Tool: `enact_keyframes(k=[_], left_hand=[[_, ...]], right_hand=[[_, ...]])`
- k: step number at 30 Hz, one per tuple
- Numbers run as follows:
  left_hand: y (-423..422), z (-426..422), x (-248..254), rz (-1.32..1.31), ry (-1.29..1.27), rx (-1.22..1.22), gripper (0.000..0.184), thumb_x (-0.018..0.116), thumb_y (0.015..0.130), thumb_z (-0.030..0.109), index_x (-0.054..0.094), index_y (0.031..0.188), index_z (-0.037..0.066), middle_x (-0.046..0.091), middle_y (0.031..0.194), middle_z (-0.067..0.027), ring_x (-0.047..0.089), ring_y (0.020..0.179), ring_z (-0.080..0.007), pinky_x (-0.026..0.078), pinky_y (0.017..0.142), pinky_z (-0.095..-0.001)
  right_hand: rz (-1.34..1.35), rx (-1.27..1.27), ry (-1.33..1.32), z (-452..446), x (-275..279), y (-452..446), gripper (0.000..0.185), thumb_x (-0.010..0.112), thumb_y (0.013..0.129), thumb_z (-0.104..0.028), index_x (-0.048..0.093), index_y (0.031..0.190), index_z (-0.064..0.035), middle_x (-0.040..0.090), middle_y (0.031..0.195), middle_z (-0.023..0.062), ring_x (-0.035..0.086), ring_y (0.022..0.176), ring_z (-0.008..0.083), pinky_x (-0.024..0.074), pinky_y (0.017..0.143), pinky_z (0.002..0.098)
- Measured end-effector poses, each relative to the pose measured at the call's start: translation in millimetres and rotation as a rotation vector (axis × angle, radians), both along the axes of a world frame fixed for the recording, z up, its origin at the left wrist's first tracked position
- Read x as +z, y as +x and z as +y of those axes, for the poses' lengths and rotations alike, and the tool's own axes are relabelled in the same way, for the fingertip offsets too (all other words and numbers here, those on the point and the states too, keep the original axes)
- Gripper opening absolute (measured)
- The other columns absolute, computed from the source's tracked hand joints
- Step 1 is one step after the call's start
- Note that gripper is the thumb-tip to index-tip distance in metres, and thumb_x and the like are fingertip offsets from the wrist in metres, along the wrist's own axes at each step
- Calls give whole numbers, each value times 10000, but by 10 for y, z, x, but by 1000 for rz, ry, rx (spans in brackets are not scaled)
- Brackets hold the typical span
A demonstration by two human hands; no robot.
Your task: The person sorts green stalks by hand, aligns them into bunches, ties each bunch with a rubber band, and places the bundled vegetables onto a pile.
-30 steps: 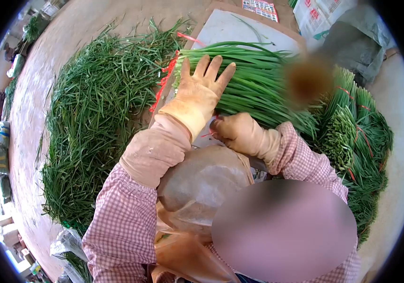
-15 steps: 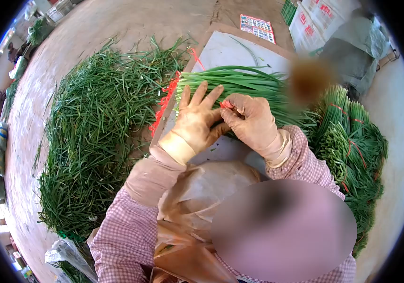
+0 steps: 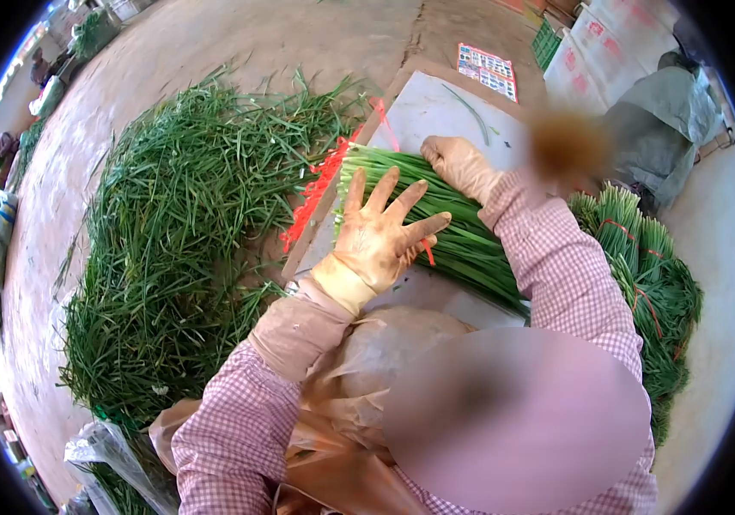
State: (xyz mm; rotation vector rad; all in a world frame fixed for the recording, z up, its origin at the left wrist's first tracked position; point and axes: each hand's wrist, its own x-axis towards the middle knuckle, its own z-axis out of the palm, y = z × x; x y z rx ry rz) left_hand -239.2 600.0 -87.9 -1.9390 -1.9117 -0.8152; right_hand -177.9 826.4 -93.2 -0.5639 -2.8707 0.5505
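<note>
A bundle of long green garlic chives (image 3: 475, 245) lies across a pale board (image 3: 415, 107), its cut white ends to the left. My gloved left hand (image 3: 376, 236) rests flat on the bundle near those ends, fingers spread. By its thumb, a short piece of red tie (image 3: 428, 251) sticks out at the bundle's near side. At the far side, my gloved right hand (image 3: 462, 165) has its fingers curled against the chives; what they hold, if anything, is hidden.
A large heap of loose green leaves (image 3: 187, 232) covers the floor at left. Red ties (image 3: 320, 193) hang along the board's left edge. Tied bundles (image 3: 642, 257) are stacked at right. White boxes (image 3: 595, 51), a green crate (image 3: 546, 43) and a printed sheet (image 3: 488, 70) are beyond.
My right hand has moved from beside my left hand, where it pinched a red tie, over to the bundle's far side. My left hand stays spread on the chives.
</note>
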Motion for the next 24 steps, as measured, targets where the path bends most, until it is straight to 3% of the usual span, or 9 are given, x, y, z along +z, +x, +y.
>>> enact_keyframes(k=[4, 9, 13, 15, 16, 17, 18, 21, 24], left_hand=[[-122, -284, 89, 39, -55, -121, 419, 689, 785, 271, 632, 1198, 317, 546, 1312, -82, 482, 1235, -379, 237, 1054, -636], [-141, -697, 216, 36, -168, -261, 502, 683, 774, 280, 587, 1266, 298, 451, 1425, -109, 417, 1302, -387, 203, 1054, -685], [-101, -1156, 285, 5, -166, -97, 627, 693, 762, 240, 500, 1351, 336, 404, 1469, -102, 333, 1373, -385, 162, 1079, -676], [-97, -1334, 254, -76, -304, -79, 723, 681, 770, 252, 392, 1430, 318, 299, 1533, -114, 237, 1413, -408, 119, 1056, -728], [-65, -1367, 68, -52, -33, -58, 678, 672, 751, 264, 444, 1390, 270, 324, 1520, -119, 273, 1402, -403, 114, 1064, -722], [39, -1326, -76, 7, 39, 4, 610, 657, 742, 282, 495, 1329, 245, 375, 1485, -123, 321, 1377, -396, 116, 1066, -722], [146, -1266, -211, 61, 126, 27, 549, 642, 734, 299, 546, 1269, 221, 425, 1450, -127, 369, 1352, -389, 118, 1069, -721], [324, -1130, -295, 27, 230, 36, 361, 605, 715, 298, 642, 1032, 129, 595, 1108, -113, 563, 1051, -319, 304, 983, -634], [338, -1028, -320, -137, 95, 10, 268, 609, 719, 278, 652, 879, 68, 587, 735, -46, 573, 777, -241, 423, 779, -409]], right_hand=[[-186, -4, -216, -433, 176, 240, 248, 534, 800, -244, 707, 876, -83, 670, 882, 211, 643, 863, 386, 506, 793, 429], [-268, 68, -140, -719, 268, 383, 247, 549, 826, -214, 690, 940, -47, 675, 874, 214, 663, 806, 357, 513, 741, 425], [-354, 175, -305, -589, 199, -35, 333, 571, 846, -286, 700, 1006, -23, 700, 892, 194, 681, 780, 258, 516, 718, 373], [-236, 178, -401, -578, 264, -182, 322, 587, 852, -313, 716, 838, -18, 686, 703, 107, 635, 631, 183, 487, 604, 342], [-248, 29, -359, -306, 18, -285, 279, 582, 867, -267, 641, 697, -54, 588, 558, 53, 542, 472, 159, 416, 452, 323], [-101, -60, -688, 334, -539, -246, 291, 588, 877, -240, 518, 636, -94, 490, 499, 21, 458, 391, 135, 319, 357, 289], [-114, -146, -848, 376, -394, -157, 292, 590, 878, -213, 460, 645, -94, 445, 482, 7, 432, 372, 132, 292, 335, 278], [62, -71, -30, 824, -909, -85, 240, 589, 852, -183, 469, 670, -83, 447, 493, 16, 404, 346, 140, 313, 330, 307], [24, -81, -262, 848, -920, -276, 234, 592, 833, -153, 477, 657, -50, 529, 563, 54, 454, 407, 143, 358, 394, 314]])
